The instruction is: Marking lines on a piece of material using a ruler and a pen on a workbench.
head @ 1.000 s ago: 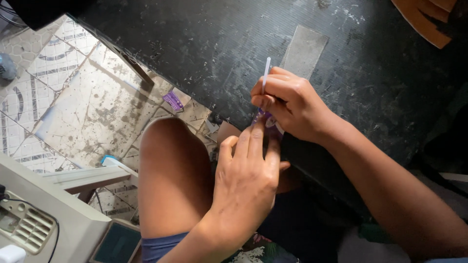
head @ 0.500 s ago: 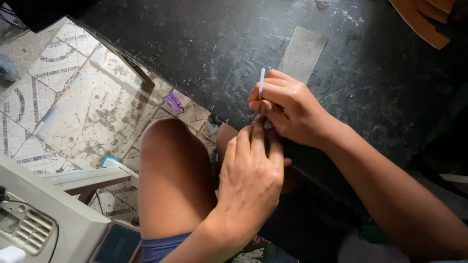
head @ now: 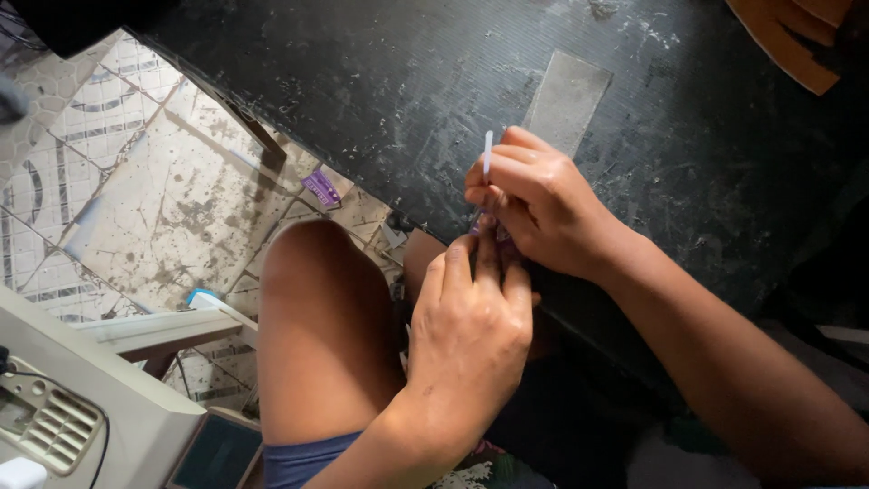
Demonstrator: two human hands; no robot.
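Thin white stick (head: 488, 152) pinched upright by right hand (head: 543, 204), fingers closed around it, tip protruding above knuckles; small purple piece (head: 501, 237) glimpsed just below that grip, mostly hidden. Left hand (head: 471, 330) brought up from below, fingertips (head: 489, 249) pressed together at same spot, touching right hand; what is pinched there cannot be told. Grip held over edge of dark worktable (head: 362, 109). Grey rectangular patch (head: 568, 100) lies just above grip. Purple scrap (head: 321, 187) on tiled floor (head: 136, 190), left of grip. Bare knee (head: 312, 317) below-left
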